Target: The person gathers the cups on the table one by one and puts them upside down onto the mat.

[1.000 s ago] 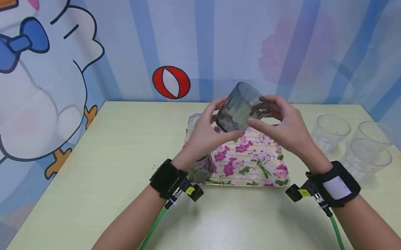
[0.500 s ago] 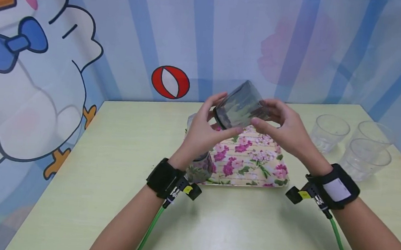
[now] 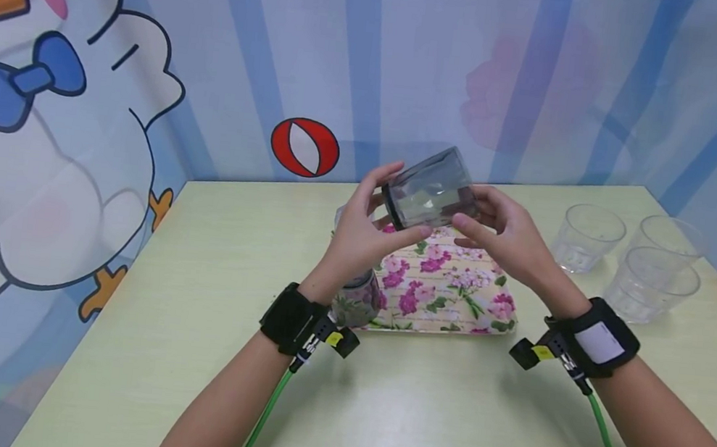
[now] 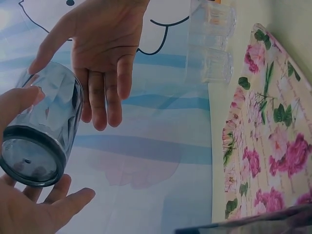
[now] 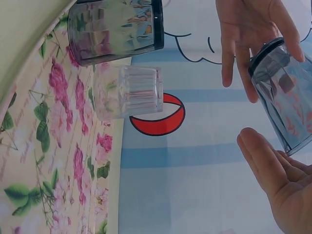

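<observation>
A grey tinted drinking glass (image 3: 433, 188) is held above the tray, tipped on its side. Its thick dark base (image 4: 31, 161) points toward my left hand (image 3: 364, 235), which grips that end between thumb and fingers. My right hand (image 3: 505, 231) holds the rim end, thumb on the near side and index finger partly behind the glass; its other fingers (image 4: 100, 107) are straight. Beneath my left hand, a second tinted glass (image 3: 358, 302) stands at the left side of the flowered tray (image 3: 456, 292). A clear ribbed glass (image 5: 141, 90) stands beyond it, mostly hidden in the head view.
On the pale table (image 3: 249, 263), at the right, stand three clear glasses: one farther left (image 3: 586, 240), one at the back (image 3: 671, 234), one in front (image 3: 650, 287). A cartoon-printed cloth (image 3: 415, 62) rises behind the table. Green cables (image 3: 269, 411) run from both wrist cameras.
The held glass has turned further onto its side, its rim swinging toward the right. My right hand has shifted slightly right and down; my left hand has barely moved.
</observation>
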Tool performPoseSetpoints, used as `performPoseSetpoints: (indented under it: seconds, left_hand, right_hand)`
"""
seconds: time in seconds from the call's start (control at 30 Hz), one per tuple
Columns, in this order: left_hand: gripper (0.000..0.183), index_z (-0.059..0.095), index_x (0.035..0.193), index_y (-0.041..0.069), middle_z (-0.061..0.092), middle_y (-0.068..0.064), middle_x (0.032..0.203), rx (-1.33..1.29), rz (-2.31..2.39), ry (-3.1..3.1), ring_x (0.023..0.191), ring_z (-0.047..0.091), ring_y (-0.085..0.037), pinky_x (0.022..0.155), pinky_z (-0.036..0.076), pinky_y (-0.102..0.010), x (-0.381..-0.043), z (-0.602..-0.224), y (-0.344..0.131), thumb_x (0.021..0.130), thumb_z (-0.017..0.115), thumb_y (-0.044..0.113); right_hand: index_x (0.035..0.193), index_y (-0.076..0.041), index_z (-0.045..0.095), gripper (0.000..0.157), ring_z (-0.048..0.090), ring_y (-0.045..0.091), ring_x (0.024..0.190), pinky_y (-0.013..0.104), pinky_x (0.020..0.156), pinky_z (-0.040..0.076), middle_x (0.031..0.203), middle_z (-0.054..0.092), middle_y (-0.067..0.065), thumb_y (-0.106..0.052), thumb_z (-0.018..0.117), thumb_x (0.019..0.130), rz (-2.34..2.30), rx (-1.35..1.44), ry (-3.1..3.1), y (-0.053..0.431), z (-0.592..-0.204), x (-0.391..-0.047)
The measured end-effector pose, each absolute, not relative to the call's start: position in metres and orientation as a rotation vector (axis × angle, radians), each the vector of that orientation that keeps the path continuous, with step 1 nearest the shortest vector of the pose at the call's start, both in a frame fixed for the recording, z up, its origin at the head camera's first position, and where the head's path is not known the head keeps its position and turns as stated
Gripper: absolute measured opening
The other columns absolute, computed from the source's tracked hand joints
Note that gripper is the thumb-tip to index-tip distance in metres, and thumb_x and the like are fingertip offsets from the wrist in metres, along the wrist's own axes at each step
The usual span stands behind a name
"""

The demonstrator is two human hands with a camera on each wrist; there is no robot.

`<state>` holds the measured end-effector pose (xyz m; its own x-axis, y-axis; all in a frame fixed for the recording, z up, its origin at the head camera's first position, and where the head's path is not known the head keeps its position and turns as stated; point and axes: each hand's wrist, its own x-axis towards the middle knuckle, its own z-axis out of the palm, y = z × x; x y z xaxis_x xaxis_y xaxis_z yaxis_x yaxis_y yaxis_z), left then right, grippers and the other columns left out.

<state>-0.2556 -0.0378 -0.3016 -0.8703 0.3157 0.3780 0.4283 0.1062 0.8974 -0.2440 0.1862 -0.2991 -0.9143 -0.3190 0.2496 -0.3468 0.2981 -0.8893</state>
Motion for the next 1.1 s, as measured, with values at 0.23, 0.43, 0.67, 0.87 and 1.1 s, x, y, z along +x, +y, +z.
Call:
performPoseSetpoints:
  seconds: [0.23, 0.43, 0.67, 0.87, 1.1]
  left_hand:
    - [0.082, 0.033, 0.146, 0.029, 0.039, -0.004, 0.142, -0.769, -1.894, -2.248, 0.128, 0.049, -0.023, 0.105, 0.05, -0.038, -0.256, -0.3, -0.039, 0.079, 0.077, 0.013]
    - [0.081, 0.034, 0.145, 0.029, 0.041, -0.004, 0.141, -0.756, -1.891, -2.25, 0.127, 0.049, -0.023, 0.107, 0.048, -0.04, -0.255, -0.299, -0.04, 0.079, 0.077, 0.013]
    - [0.081, 0.034, 0.146, 0.027, 0.041, -0.004, 0.142, -0.755, -1.871, -2.249, 0.129, 0.05, -0.024, 0.106, 0.049, -0.043, -0.255, -0.298, -0.039, 0.079, 0.077, 0.014]
    - [0.079, 0.034, 0.145, 0.028, 0.04, -0.004, 0.143, -0.766, -1.863, -2.24, 0.127, 0.052, -0.024, 0.098, 0.055, -0.041, -0.254, -0.296, -0.039, 0.079, 0.076, 0.013]
    - [0.079, 0.034, 0.145, 0.026, 0.038, -0.005, 0.145, -0.79, -1.875, -2.22, 0.125, 0.052, -0.024, 0.093, 0.058, -0.038, -0.254, -0.295, -0.039, 0.079, 0.075, 0.011]
  right_hand:
    - [0.143, -0.002, 0.035, 0.052, 0.061, -0.003, 0.102, 0.025, 0.084, 0.059, 0.131, 0.052, 0.025, -0.025, 0.051, 0.098, 1.775, 0.65, -2.496, 0.185, -0.301, -0.244]
    - [0.146, -0.002, 0.031, 0.055, 0.062, -0.005, 0.1, 0.025, 0.084, 0.059, 0.131, 0.051, 0.028, -0.026, 0.048, 0.099, 1.811, 0.681, -2.474, 0.184, -0.304, -0.244]
    - [0.151, -0.006, 0.025, 0.058, 0.062, -0.002, 0.103, 0.027, 0.086, 0.059, 0.135, 0.048, 0.028, -0.027, 0.046, 0.1, 1.843, 0.727, -2.456, 0.184, -0.309, -0.244]
    - [0.151, -0.009, 0.025, 0.058, 0.062, -0.001, 0.105, 0.033, 0.087, 0.059, 0.139, 0.047, 0.027, -0.028, 0.044, 0.1, 1.836, 0.764, -2.457, 0.183, -0.311, -0.244]
    - [0.15, -0.01, 0.028, 0.057, 0.064, 0.008, 0.108, 0.045, 0.089, 0.058, 0.139, 0.048, 0.026, -0.033, 0.044, 0.1, 1.831, 0.793, -2.458, 0.181, -0.313, -0.243]
